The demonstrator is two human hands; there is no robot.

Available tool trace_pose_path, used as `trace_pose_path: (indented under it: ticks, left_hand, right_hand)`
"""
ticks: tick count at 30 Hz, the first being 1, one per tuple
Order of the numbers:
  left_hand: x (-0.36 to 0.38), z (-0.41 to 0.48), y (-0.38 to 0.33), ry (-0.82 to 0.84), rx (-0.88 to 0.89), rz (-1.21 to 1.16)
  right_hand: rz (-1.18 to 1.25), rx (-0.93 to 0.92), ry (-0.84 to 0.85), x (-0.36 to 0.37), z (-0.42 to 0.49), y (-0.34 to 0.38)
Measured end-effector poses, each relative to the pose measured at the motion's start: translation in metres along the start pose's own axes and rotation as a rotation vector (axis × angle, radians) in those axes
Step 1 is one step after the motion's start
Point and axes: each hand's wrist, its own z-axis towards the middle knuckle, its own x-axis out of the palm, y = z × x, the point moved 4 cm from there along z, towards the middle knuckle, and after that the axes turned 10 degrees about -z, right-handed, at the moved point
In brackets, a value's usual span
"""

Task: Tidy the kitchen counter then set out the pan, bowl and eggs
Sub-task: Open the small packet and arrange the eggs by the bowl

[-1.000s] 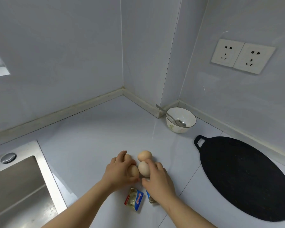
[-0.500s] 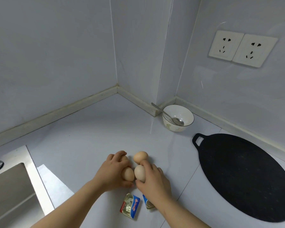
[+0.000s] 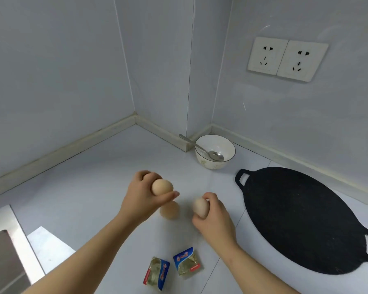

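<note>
My left hand (image 3: pixel 141 201) cradles an egg (image 3: pixel 162 187) and my right hand (image 3: pixel 216 218) a second egg (image 3: pixel 200 207), each grip gentle so neither cracks or rolls away.

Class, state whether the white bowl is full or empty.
Empty of food: the bowl holds only a metal spoon, its white inside bare.

I get one wide-angle view from the head, facing forward and down into the counter (image 3: pixel 89 187) corner. It sits close: the left hand (image 3: pixel 143 200) and right hand (image 3: pixel 216 218) enter from the bottom edge, the sink (image 3: pixel 2 262) is cut off at lower left, the pan (image 3: pixel 306 219) at the right edge.
</note>
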Motion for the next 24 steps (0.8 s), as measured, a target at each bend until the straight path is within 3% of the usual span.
trace_pose_path:
  ticks: [5, 11, 24]
  left_hand:
    - [0.049, 0.043, -0.037, 0.145, -0.009, 0.207]
    - [0.106, 0.065, -0.033, 0.319, -0.046, 0.439]
    - [0.141, 0.083, -0.022, 0.293, -0.014, 0.563]
  right_hand:
    - [0.022, 0.114, -0.101, -0.031, 0.036, -0.019]
    - [-0.054, 0.177, -0.017, -0.037, 0.062, -0.037]
    - [-0.09, 0.23, 0.055, -0.03, 0.081, -0.05]
